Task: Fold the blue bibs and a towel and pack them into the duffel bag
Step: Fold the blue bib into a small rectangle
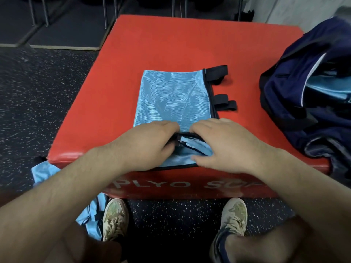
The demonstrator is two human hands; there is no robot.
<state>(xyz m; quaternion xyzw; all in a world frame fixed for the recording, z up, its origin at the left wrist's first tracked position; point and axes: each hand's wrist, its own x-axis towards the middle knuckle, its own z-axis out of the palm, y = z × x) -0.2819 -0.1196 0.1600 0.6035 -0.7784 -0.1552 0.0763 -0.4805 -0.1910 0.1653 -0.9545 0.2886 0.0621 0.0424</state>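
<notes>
At lower centre, the left hand (152, 139) and right hand (218, 143) pinch the near edge of the blue bib (174, 97) on the red box (171, 44). The slick fabric could slide, spoiling the fold. The duffel bag (307, 95) gapes at right.

Light-blue mesh bib with black trim and straps (174, 95) flat on red padded plyo-box surface (190, 40). Left hand (152, 141) and right hand (222, 143) press its near edge, probably pinching the folded hem. Open navy duffel bag (307, 88) at right; more blue bibs (45, 173) on floor.
</notes>
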